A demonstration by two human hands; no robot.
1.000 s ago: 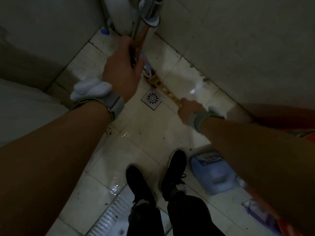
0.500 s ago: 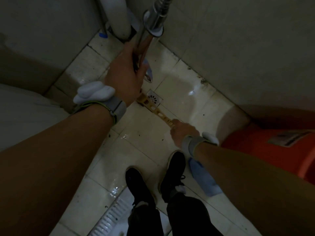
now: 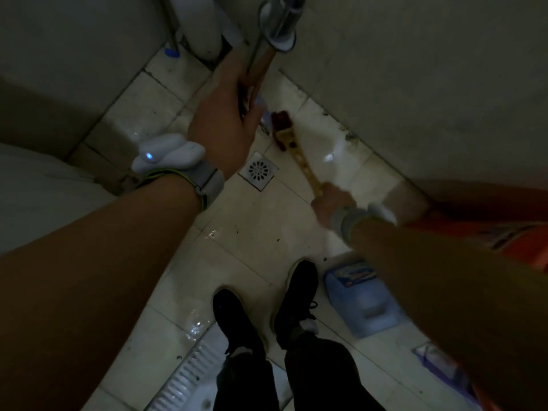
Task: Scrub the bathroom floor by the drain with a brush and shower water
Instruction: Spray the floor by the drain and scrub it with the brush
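My left hand (image 3: 226, 120) grips the chrome shower head (image 3: 277, 23) by its handle, held up near the wall corner and pointing down. My right hand (image 3: 330, 203) grips the end of a yellow-handled brush (image 3: 299, 154). The brush's dark red bristle head (image 3: 280, 118) lies on the wet tiles just beyond the square floor drain (image 3: 258, 170). The drain sits between my two hands on the pale tiled floor (image 3: 267, 226).
Grey walls close in at the top and right. An orange bucket (image 3: 474, 229) stands at the right, a blue detergent jug (image 3: 364, 298) by my black shoes (image 3: 293, 301). A squat toilet edge (image 3: 189, 378) lies at the bottom, and a white pipe (image 3: 198, 22) in the far corner.
My right hand pulled the brush back toward me across the drain, then pushed it forward again; the bristle head now lies past the drain. My left hand kept hold of the shower head.
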